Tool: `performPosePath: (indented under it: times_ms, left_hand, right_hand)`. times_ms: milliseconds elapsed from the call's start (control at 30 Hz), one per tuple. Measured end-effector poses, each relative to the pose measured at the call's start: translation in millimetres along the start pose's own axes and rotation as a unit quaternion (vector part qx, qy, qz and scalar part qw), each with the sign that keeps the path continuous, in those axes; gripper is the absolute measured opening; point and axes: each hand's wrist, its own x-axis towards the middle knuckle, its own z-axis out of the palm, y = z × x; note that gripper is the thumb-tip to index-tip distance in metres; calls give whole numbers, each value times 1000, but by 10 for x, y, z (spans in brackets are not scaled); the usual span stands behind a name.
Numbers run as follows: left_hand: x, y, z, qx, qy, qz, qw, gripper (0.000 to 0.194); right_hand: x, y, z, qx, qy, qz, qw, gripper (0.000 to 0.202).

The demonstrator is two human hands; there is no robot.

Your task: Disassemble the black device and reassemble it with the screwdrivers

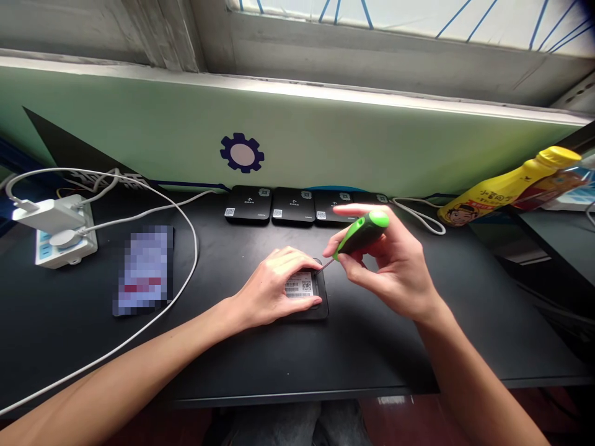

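Observation:
A small flat black box [322, 310] lies on the dark desk, its printed white label [298, 286] facing up. My left hand [269, 288] is closed around it from the left, thumb on the near side and fingers on the far side, covering its left part. In my right hand [397, 272] is a screwdriver [360, 238] with a green and black handle, pinched between thumb and fingers. Its thin shaft slants down to the left, and the tip meets the box near the far right corner, close to my left fingertips. The exact contact point is too small to tell.
Several similar black boxes [292, 207] stand in a row along the green partition [348, 148]. A phone [144, 269] with a blurred screen and a power strip [69, 238] with a looping white cable [195, 229] are left. A yellow bottle [509, 186] leans at the right.

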Motion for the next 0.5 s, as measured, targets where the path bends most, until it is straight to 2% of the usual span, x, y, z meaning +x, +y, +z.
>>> performPosePath:
  times_ms: [67, 133, 200, 267, 300, 400, 500]
  left_hand:
    - [-1, 0, 0, 0, -3, 0, 1000, 49]
    - [-5, -6, 4, 2, 0, 2, 1000, 49]
    - [-9, -14, 9, 6, 6, 1, 1000, 49]
    - [-11, -19, 12, 9, 9, -1, 1000, 48]
    - [-11, -20, 12, 10, 9, -1, 1000, 48]
    - [-7, -13, 6, 6, 3, 2, 1000, 48]
    - [-1, -5, 3, -2, 1, 5, 1000, 50]
  right_hand:
    - [51, -110, -53, -50, -9, 2, 999, 70]
    - [107, -252, -117, -134, -30, -14, 990, 73]
    - [161, -411, -168, -250, -68, -35, 965, 55]
    - [210, -572, -186, -384, -94, -60, 917, 31]
    - [231, -647, -180, -446, -98, -71, 887, 26]
    - [288, -837, -125, -587, -94, -91, 799, 43]
    - [335, -953, -64, -662, -107, -82, 737, 56]
